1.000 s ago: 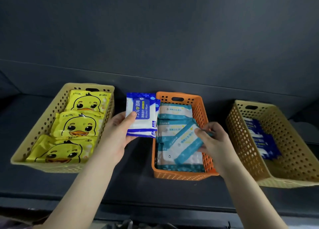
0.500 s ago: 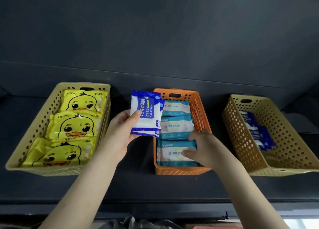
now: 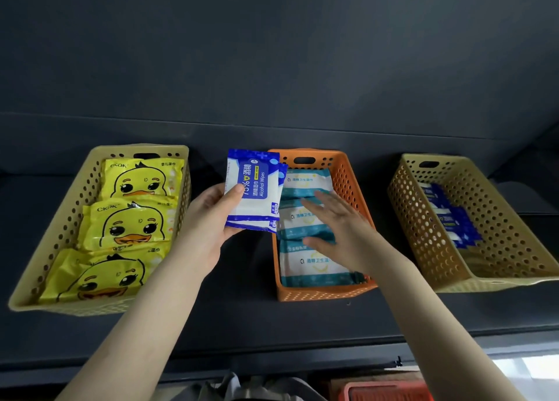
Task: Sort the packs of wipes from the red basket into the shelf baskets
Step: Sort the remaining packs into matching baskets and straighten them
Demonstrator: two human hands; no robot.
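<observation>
1. the shelf [image 3: 242, 319] was a dark, matte grey board, and a back wall [image 3: 272, 67] of the same grey rose plain behind it.
2. three perforated baskets stood on it in a row, well apart: a pale yellow basket [image 3: 68, 210] on the left, an orange basket [image 3: 348, 182] in the middle and a tan basket [image 3: 423, 237] on the right.
3. three yellow duck packs [image 3: 130, 225] lay overlapping, front to back, in the pale yellow basket.
4. my left hand [image 3: 208, 219] gripped a blue alcohol-wipe pack [image 3: 252, 188] upright above the gap between the left and middle baskets, thumb on its face; a second pack's edge showed just behind it.
5. my right hand [image 3: 338, 228] was flat, palm down, fingers straight and spread, holding nothing, over the teal packs [image 3: 311, 264] that filled the orange basket; i could not tell whether it touched them.
6. several blue packs [image 3: 453, 222] lay in the tan basket.
7. below the shelf's front edge, at the bottom of my view, the rim of the red basket [image 3: 384, 393] showed; what it held was out of sight.
</observation>
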